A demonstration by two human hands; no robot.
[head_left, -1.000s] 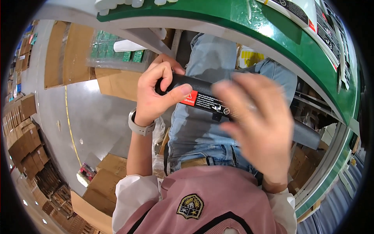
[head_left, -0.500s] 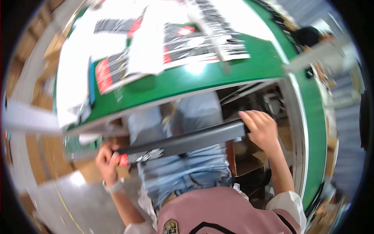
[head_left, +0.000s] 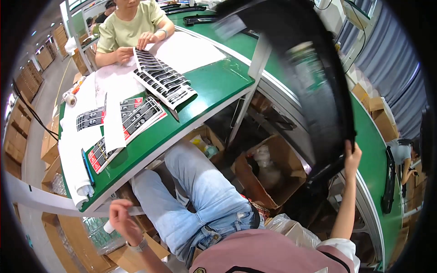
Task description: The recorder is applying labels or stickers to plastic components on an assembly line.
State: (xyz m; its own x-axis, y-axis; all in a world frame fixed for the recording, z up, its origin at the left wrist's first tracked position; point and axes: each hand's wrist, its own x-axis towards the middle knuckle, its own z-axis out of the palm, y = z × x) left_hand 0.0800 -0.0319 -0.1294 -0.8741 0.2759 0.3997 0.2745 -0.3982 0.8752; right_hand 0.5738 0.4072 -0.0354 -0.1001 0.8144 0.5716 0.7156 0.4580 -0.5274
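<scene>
My right hand (head_left: 352,159) grips the lower end of a long black plastic housing (head_left: 325,104), raised upright on the right and smeared by motion. A green patch shows on its face. My left hand (head_left: 124,220) is empty, its fingers loosely curled and apart, below the near left corner of the green table (head_left: 200,107). Sheets of black-and-red labels (head_left: 132,132) and white paper lie on the table beside a blue pen (head_left: 88,166). Across the table, a person's hands hold a striped label sheet (head_left: 164,77).
Under the table stand open cardboard boxes (head_left: 273,170), one with plastic bags inside. A green bench on the right bears a black part (head_left: 388,182), with another person beyond it. A white post (head_left: 259,57) rises at the table's right corner. A tape roll (head_left: 69,98) lies at the far left.
My left hand has let go of the black housing and moved down. My right hand has swung it up to the right. The view has turned, bringing the person opposite into sight.
</scene>
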